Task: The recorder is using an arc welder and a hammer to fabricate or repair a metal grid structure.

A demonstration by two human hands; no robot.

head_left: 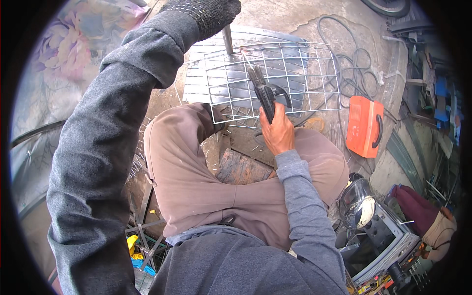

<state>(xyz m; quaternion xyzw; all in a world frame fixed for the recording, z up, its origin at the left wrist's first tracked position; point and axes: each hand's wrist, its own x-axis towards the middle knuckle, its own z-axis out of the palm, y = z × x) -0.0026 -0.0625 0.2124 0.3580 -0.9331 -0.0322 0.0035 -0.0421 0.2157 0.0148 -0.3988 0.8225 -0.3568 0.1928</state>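
Observation:
My left hand (209,14), in a dark knitted glove, is closed at the top of the view. A grey metal tube (227,40) runs down from it to the wire grid; its upper end is hidden by the glove. My bare right hand (279,129) is wrapped round a black welding electrode holder (265,96). From its jaws a thin electrode (247,61) points up and left, close to the tube's lower end. The welded wire grid (322,77) lies beyond my knees, over a grey corrugated metal sheet (196,78).
An orange welding machine (364,127) stands at the right, with dark cable (351,59) looped beyond it. A wooden block (241,167) lies between my legs. At lower right are a clear-visored face shield (356,199) and a grey open-topped case (388,246). Fabric sheeting (73,54) hangs at left.

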